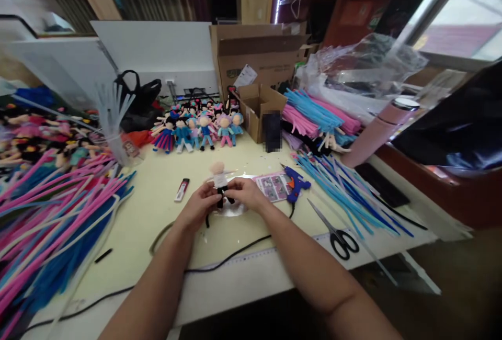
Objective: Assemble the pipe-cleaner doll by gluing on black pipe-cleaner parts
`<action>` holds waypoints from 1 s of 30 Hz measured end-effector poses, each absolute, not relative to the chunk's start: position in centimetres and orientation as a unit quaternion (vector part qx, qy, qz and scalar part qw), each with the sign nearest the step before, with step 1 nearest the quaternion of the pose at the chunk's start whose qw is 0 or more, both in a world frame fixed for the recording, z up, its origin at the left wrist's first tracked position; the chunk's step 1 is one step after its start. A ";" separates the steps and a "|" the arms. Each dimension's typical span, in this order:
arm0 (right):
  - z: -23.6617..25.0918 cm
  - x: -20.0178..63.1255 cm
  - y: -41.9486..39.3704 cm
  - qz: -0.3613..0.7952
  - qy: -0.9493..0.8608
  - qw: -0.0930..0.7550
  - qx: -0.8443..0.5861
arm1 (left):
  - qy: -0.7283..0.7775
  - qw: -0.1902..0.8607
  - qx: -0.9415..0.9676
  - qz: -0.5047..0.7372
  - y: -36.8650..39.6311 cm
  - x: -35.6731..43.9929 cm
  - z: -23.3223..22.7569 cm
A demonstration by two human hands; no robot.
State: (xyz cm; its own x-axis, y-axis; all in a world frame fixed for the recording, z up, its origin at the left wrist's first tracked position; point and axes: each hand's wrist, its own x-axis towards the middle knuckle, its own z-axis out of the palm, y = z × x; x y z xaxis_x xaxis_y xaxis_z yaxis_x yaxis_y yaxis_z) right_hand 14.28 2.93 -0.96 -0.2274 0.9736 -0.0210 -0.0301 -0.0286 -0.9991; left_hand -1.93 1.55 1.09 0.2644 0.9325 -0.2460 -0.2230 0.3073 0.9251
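Left hand (199, 201) and right hand (248, 193) tightly pinch a white-topped, black-legged fuzzy doll (220, 180); leg-adjusting seems underway; next likely needs steady pressure.

Bare forearms (155, 272) reach forward, slanting toward each other, with left hand (201, 202) and right hand (249, 194) close together (fingers (235, 183) pinching inward)

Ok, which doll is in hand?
The white-topped, black-legged doll, held between the left hand and right hand; the other dolls are clustered away from both.
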 end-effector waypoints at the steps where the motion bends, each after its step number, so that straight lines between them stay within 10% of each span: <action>1: -1.1 14.2 3.0 0.572 -0.537 0.446 -0.430 | 0.430 0.682 0.410 0.427 1.6 -2.0 1.0; 20: 1.2 13.1 2.4 0.480 -0.557 0.481 -0.477 | 0.394 0.641 0.425 0.503 1.3 -1.7 1.3; 30: 2.8 25.4 11.2 0.222 -0.508 0.447 -0.702 | 0.422 0.658 0.395 0.483 1.4 -2.1 1.5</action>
State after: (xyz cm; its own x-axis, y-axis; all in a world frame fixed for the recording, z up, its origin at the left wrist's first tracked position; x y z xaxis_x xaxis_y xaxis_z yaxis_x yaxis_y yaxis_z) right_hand 25.42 11.20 2.83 0.3853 0.9117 0.1426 0.5153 -0.0844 -0.8528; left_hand -2.14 1.36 1.50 0.1777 0.9687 -0.1735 -0.3032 0.2217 0.9268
